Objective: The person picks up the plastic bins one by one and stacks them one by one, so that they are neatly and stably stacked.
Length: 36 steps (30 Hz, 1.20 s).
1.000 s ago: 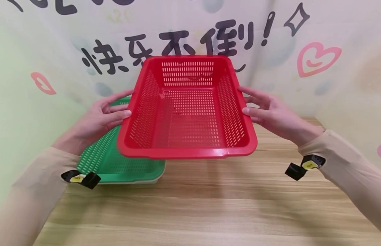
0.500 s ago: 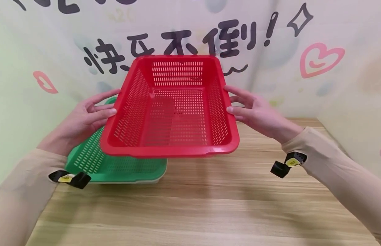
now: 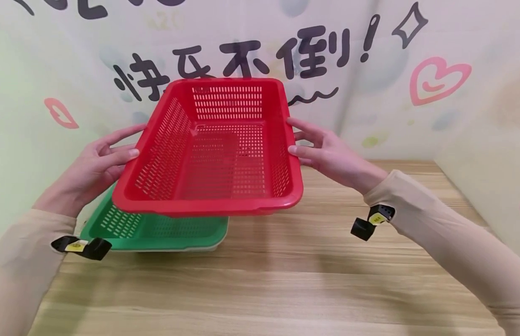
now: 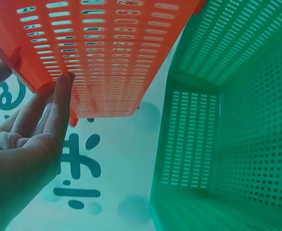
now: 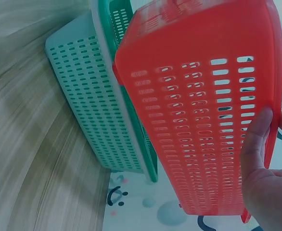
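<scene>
The left hand (image 3: 89, 170) and right hand (image 3: 327, 156) hold a red basket (image 3: 209, 149) in the air between them, fingers (image 4: 59, 103) nearly straight and pressed to its side walls, thumbs on the rim. Below the left fingers a green basket (image 3: 159, 228) sits nested in a white one (image 5: 83, 91) on the table (image 3: 285, 280).
</scene>
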Tool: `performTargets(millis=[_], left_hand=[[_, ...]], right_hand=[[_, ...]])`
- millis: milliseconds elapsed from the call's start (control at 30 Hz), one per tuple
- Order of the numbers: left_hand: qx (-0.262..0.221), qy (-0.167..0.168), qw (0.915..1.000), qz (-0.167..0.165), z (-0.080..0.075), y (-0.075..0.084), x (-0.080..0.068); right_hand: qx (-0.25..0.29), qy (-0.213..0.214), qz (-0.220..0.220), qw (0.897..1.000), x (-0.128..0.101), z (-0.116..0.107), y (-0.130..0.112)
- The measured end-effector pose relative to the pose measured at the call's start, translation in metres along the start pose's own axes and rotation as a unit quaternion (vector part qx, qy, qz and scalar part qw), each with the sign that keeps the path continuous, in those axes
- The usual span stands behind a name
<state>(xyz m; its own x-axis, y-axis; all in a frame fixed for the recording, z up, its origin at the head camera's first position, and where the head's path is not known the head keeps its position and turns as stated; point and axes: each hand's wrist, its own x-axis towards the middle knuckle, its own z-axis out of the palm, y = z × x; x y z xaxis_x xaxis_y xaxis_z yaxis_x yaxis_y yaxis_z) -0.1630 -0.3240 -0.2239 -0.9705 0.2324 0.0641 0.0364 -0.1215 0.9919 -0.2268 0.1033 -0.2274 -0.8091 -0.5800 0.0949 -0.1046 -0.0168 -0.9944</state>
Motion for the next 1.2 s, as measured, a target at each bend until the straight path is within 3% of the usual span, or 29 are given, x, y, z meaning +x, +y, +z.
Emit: performTargets(millis=[400,700,867,1200], left_hand=[[-0.007,0.02,0.9998,0.003,-0.029,-0.001,-0.007],[-0.059,0.022,0.998,0.009,-0.053,0.001,-0.009],[-0.08,0.021,0.9965,0.01,-0.063,0.001,-0.012],[-0.048,0.097,0.9941,-0.002,-0.072,-0.006,-0.023]], right_hand=[[0.012,-0.005,0.001,1.0,0.021,0.024,0.007],[0.012,-0.013,-0.008,1.0,0.037,0.044,0.009],[-0.015,-0.014,-0.016,1.0,0.044,0.055,0.01],[-0.035,0.011,0.01,0.999,0.051,0.078,0.011]])
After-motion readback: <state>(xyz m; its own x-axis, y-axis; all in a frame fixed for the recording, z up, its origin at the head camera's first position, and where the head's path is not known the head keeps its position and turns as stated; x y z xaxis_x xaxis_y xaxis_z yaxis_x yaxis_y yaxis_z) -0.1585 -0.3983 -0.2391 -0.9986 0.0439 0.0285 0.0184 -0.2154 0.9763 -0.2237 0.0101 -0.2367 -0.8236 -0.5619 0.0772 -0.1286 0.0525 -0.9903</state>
